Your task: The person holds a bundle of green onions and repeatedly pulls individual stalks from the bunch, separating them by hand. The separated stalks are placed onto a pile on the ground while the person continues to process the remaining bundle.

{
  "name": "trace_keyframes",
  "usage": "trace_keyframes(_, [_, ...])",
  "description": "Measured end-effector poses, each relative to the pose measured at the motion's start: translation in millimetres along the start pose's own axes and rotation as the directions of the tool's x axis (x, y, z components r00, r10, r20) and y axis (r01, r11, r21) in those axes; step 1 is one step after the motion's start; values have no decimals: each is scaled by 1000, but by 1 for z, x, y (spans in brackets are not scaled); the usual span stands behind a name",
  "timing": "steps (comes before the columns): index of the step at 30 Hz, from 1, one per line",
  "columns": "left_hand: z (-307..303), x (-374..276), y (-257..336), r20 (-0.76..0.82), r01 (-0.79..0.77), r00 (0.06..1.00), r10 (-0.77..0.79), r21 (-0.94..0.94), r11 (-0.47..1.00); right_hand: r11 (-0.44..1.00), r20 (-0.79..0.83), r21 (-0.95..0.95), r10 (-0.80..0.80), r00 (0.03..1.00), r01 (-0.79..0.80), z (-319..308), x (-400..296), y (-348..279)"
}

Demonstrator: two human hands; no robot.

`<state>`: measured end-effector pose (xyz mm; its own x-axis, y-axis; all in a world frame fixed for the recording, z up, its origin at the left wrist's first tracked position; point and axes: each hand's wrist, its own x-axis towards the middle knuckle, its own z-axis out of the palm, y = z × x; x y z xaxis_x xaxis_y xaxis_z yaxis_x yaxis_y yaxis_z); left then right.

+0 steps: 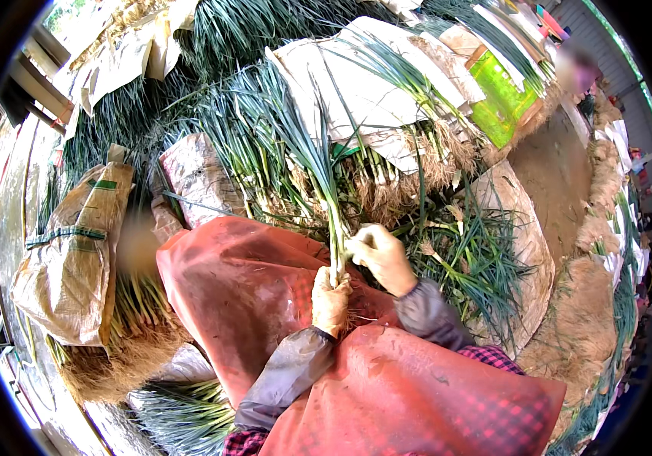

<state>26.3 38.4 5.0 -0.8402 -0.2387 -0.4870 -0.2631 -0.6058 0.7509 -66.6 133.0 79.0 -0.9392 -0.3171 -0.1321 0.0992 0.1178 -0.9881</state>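
Observation:
My left hand [330, 302] grips the root end of a small bunch of green onions [332, 219] above my lap, its long green leaves pointing away from me. My right hand [384, 257] is beside the pale stems with its fingers curled. A thin piece may be between its fingertips, but I cannot tell. A red waterproof apron [246, 268] covers my legs. In front of my knees, more green onions [263, 165] stand with roots towards me. To my right is a loose heap of leaves and trimmings [474, 256].
A white woven sheet [354, 85] covers part of the onions ahead. Sack-wrapped onions [75, 251] lie at my left, their brown roots [126, 359] exposed. Another green-onion pile [183, 413] lies at lower left. A person [578, 68] is at upper right, near a row of root bundles [571, 313].

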Motion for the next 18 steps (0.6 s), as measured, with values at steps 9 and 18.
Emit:
trace_keyframes(9, [5, -1, 15, 41, 18, 999, -20, 60, 998, 539, -424, -798, -187, 886, -269, -168, 22, 76])
trace_keyframes(18, [0, -8, 17, 126, 96, 988, -93, -13, 995, 693, 292, 549, 365, 884, -467, -19, 69, 83])
